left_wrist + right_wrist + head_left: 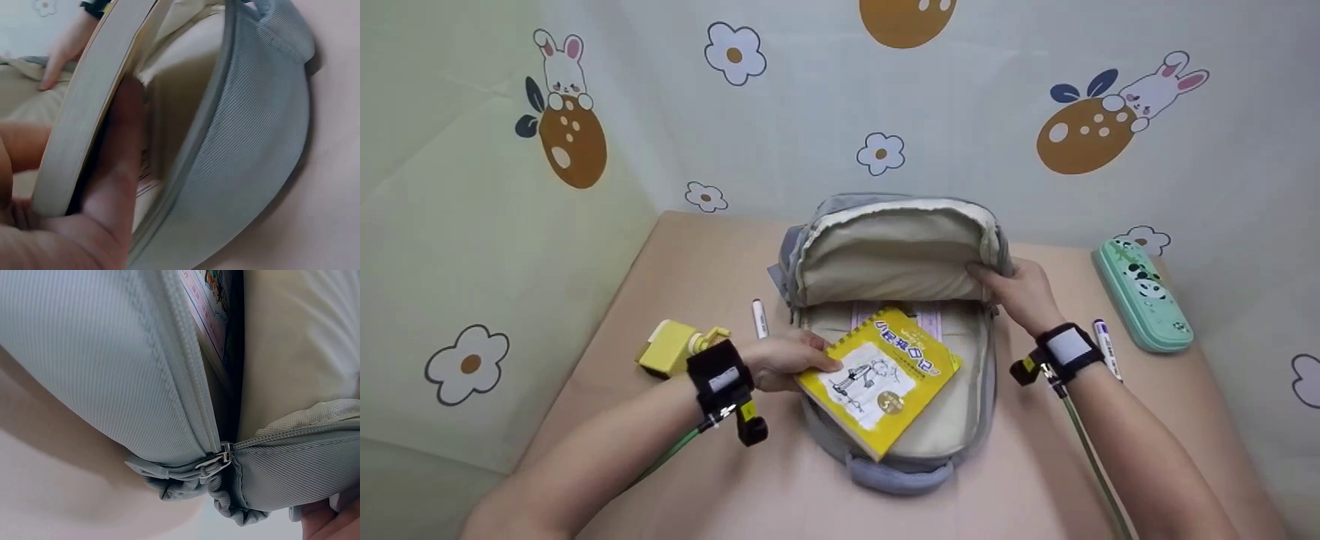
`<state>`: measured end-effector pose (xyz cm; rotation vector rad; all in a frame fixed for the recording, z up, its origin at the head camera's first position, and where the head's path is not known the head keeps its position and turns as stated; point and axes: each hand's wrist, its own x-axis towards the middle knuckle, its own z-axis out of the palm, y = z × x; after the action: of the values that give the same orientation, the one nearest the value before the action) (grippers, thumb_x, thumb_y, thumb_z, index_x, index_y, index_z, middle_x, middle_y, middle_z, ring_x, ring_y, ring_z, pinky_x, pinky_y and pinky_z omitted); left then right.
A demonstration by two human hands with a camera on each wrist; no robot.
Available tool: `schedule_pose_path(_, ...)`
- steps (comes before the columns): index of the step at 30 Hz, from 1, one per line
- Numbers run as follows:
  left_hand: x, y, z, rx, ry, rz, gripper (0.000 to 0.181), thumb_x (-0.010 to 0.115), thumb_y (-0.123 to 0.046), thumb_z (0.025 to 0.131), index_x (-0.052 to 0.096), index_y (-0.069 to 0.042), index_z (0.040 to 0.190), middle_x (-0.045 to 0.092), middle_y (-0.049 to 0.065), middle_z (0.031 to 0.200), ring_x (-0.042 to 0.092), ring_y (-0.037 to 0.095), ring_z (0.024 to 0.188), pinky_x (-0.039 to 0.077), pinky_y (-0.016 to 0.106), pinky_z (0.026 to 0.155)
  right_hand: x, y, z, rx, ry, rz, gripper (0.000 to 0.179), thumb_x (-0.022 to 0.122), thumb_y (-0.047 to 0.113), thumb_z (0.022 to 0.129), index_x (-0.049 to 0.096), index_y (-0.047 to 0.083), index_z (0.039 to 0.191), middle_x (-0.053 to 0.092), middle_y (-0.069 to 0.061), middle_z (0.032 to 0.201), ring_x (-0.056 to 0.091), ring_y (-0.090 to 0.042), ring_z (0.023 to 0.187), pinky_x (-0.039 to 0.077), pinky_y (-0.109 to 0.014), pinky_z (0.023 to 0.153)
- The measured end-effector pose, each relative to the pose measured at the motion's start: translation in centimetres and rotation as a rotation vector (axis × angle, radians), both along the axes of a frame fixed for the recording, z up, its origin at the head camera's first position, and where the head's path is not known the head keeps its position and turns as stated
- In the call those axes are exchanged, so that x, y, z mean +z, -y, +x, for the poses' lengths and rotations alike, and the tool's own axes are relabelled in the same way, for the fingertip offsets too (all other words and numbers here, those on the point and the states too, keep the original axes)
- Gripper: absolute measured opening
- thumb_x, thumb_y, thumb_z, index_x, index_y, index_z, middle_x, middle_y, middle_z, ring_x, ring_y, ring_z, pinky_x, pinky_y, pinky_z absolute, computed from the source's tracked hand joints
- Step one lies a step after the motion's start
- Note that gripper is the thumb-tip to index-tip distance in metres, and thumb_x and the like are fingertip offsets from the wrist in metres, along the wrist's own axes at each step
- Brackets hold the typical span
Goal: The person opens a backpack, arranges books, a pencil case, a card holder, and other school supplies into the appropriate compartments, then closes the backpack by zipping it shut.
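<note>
A grey backpack [825, 427] lies unzipped on the table, its front flap [885, 255] folded back to show a cream lining. My left hand [787, 360] pinches the left edge of a yellow book [877, 382], held tilted over the backpack's opening. In the left wrist view the book's page edge [90, 101] sits between thumb and fingers. My right hand [1024, 292] grips the flap's right edge, thumb on the lining. Inside the bag, partly hidden behind the yellow book, lies a pink-edged book [930, 319]; the right wrist view shows its printed cover [211, 315].
Left of the backpack are a yellow box-shaped object [667, 349] and a white marker [760, 319]. To the right lie a purple-capped marker [1106, 349] and a green panda pencil case [1144, 296]. A patterned cloth [810, 112] hangs behind the table.
</note>
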<state>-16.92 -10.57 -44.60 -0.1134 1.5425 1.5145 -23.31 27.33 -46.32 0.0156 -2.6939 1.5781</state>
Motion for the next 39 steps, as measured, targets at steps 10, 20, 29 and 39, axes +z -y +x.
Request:
schedule_pose_path(10, -1.0, -3.6, -0.4, 0.283, 0.011, 0.084, 0.029, 0.052, 0.000, 0.103, 0.053, 0.011, 0.129, 0.068, 0.023, 0.114, 0.072, 0.030, 0.098, 0.057, 0.039, 0.089, 0.4, 0.0, 0.1, -0.014, -0.016, -0.017, 0.055, 0.074, 0.057, 0.088, 0.063, 0.003, 0.084, 0.061, -0.006, 0.074, 0.057, -0.020, 0.071, 0.050, -0.033, 0.063)
schedule_pose_path(20, -2.5, -7.0, -1.7, 0.498, -0.036, 0.151, 0.030, 0.041, 0.000, 0.105, 0.048, 0.012, 0.132, 0.064, 0.026, 0.117, 0.069, 0.034, 0.104, 0.057, 0.041, 0.090, 0.5, 0.2, 0.3, -0.017, -0.023, -0.044, 0.055, 0.076, 0.056, 0.087, 0.056, 0.006, 0.076, 0.056, -0.001, 0.067, 0.050, -0.017, 0.062, 0.044, -0.031, 0.056)
schedule_pose_path(29, -3.2, -7.6, -2.5, 0.542, -0.066, 0.164, 0.033, 0.038, 0.003, 0.104, 0.042, 0.012, 0.135, 0.056, 0.027, 0.126, 0.061, 0.039, 0.118, 0.055, 0.043, 0.095, 0.6, 0.7, 0.4, -0.011, 0.012, -0.049, 0.055, 0.075, 0.055, 0.088, 0.061, 0.002, 0.082, 0.060, -0.008, 0.073, 0.056, -0.023, 0.069, 0.050, -0.035, 0.062)
schedule_pose_path(39, -1.2, -5.4, -1.0, 0.408, -0.150, 0.144, 0.043, 0.042, 0.014, 0.093, 0.041, 0.016, 0.136, 0.052, 0.022, 0.121, 0.056, 0.029, 0.107, 0.049, 0.036, 0.100, 0.0, 0.3, 0.4, -0.013, -0.014, -0.029, 0.053, 0.075, 0.054, 0.089, 0.062, 0.003, 0.080, 0.063, -0.009, 0.073, 0.057, -0.020, 0.065, 0.049, -0.032, 0.057)
